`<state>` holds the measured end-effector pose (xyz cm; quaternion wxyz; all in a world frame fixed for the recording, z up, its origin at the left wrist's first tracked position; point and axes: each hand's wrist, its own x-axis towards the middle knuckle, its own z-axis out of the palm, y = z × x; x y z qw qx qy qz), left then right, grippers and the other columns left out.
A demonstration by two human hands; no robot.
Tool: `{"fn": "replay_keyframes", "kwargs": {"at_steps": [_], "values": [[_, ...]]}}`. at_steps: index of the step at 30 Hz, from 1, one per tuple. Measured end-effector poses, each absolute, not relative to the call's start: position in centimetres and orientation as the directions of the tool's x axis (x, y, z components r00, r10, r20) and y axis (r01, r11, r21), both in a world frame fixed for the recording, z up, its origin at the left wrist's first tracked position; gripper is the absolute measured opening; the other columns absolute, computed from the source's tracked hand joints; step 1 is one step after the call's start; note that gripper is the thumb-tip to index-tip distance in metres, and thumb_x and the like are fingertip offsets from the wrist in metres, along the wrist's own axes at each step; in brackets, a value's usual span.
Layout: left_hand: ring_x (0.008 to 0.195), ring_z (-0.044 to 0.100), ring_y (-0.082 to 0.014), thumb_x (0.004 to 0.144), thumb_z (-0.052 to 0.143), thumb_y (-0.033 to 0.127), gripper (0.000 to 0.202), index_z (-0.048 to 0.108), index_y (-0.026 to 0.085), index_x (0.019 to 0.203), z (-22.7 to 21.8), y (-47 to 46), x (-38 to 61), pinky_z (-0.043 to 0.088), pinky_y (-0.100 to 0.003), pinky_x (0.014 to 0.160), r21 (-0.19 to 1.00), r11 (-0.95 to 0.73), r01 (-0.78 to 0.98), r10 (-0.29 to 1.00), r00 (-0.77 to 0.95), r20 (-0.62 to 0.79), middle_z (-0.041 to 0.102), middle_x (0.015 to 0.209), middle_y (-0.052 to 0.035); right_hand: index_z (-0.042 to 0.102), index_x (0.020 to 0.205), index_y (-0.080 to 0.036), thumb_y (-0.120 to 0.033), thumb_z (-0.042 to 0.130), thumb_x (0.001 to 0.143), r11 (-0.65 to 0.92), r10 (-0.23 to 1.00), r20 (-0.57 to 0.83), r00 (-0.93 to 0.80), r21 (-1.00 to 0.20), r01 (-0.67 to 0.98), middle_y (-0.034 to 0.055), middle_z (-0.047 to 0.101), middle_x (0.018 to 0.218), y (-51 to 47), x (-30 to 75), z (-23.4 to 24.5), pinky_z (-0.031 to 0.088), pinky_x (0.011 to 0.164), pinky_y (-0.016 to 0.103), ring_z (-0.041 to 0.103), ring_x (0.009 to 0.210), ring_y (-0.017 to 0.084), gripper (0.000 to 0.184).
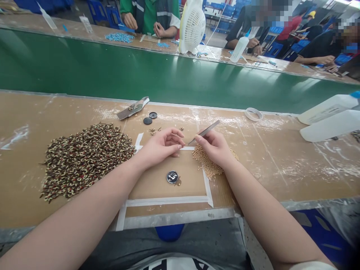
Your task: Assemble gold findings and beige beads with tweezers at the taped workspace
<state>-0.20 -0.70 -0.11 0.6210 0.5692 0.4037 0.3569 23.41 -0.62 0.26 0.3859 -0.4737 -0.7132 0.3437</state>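
Note:
My right hand [216,147] grips metal tweezers [208,128], their tip pointing left and down toward my left fingertips. Under and beside that hand spreads a pile of small tan beads [207,165]. My left hand [165,143] is curled, thumb and fingers pinched near the tweezer tip; whatever it holds is too small to make out. Just below the hands sits a small round black dish [172,177] with a shiny rim, a brown smear beside it. To the left lies a large heap of small dark and cream pieces with red specks [87,161].
White tape strips [168,201] mark the table. Behind my hands are two black discs [147,120], a torn wrapper [133,108] and a few tiny gold pieces. A tape roll [253,114] and plastic bottles [332,125] stand right. Beyond the green belt [112,71], other people work near a fan [192,26].

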Motion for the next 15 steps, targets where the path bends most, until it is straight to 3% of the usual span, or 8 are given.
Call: {"fn": "replay_keyframes", "kwargs": {"at_steps": [8,15], "values": [[0.099,0.074,-0.0221,0.080,0.082,0.024,0.033,0.066,0.022,0.108,-0.43,-0.51,-0.37,0.065,-0.033,0.075,0.992,0.123,-0.014,0.899,0.424,-0.106,0.076,0.104,-0.0089,0.067,0.090,-0.022,-0.046,0.061,0.099,0.365,0.918,0.256,-0.303,-0.843,0.395,0.0028,0.069,0.082,-0.89,23.15,0.28,0.047,0.069,0.033,0.062,0.076,0.018,0.026],[0.087,0.074,-0.0155,0.079,0.084,0.025,0.036,0.063,0.021,0.108,0.14,-0.71,-0.22,0.063,-0.029,0.071,0.992,0.117,-0.044,0.899,0.429,-0.087,0.065,0.139,-0.0111,0.067,0.089,-0.022,-0.043,0.062,0.099,0.367,0.916,0.263,-0.304,-0.855,0.366,0.0021,0.067,0.082,-0.96,23.04,0.36,0.046,0.068,0.032,0.061,0.074,0.018,0.024]]}}
